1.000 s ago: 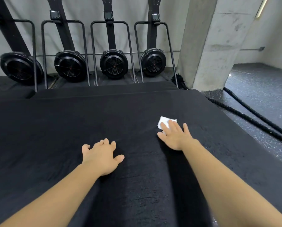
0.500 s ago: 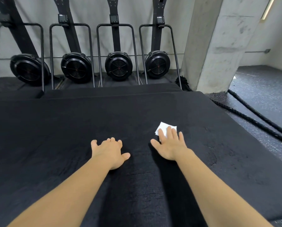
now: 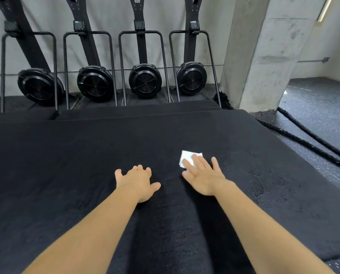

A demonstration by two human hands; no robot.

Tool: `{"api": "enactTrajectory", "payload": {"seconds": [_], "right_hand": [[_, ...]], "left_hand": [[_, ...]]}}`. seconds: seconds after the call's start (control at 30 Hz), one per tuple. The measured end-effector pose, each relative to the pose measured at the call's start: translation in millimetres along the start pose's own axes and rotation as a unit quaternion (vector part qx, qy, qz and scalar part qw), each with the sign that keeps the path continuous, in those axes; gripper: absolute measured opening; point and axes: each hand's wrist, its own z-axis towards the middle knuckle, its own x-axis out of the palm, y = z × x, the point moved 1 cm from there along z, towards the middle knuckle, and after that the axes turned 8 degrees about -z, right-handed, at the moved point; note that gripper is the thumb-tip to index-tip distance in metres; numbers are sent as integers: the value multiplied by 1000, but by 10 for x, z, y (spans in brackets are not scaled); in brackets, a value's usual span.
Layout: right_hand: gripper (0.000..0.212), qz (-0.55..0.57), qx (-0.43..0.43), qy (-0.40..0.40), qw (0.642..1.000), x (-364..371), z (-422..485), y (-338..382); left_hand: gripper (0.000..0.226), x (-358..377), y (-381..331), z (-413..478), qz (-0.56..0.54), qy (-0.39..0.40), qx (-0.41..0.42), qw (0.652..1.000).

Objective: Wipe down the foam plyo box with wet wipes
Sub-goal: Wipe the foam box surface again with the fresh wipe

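Closest to me is just my two forearms stretched out over the foam plyo box, which fills pretty much the whole lower view. The black top looks a bit scuffed and cracked over toward the right side.

My left grip is flat on the box with the fingers spread, holding nothing. I'd say it's just bracing me.

My right grip sits a little farther out, also flat, with its fingers straight and pressing down on the wet wipe. No pinching, just pinning it. The wipe is a small folded white square, so there's no real long axis to speak of. Most of it pokes out ahead of my fingertips and slightly to the left. So the right grip is the one on it, and the left is near but apart from it.

Judging from that, any stroke forward or leftward pushes the wipe ahead of my fingers, while pulling back drags it under my palm. There's plenty of box ahead and to the left.

No wipe pack or bin in view, so nothing to report for containers.

Past the far edge there's another black pad, then a row of fan machines along the wall, a concrete pillar and thick ropes on the floor to the right.
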Motion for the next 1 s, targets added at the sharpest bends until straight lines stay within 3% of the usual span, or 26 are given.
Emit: {"api": "enactTrajectory", "payload": {"seconds": [0.27, 0.47, 0.8, 1.0], "right_hand": [[50, 25, 114, -7, 993, -73, 275, -775], [54, 27, 149, -11, 988, -47, 216, -611], [69, 5, 51, 7, 999, 148, -402, 377], [67, -22, -27, 4, 999, 245, -597, 717]], "left_hand": [[67, 12, 4, 26, 4, 3, 5, 1000], [67, 19, 7, 35, 3, 2, 5, 1000], [57, 46, 3, -148, -6, -27, 11, 1000], [48, -40, 71, -426, -10, 16, 23, 1000]]}}
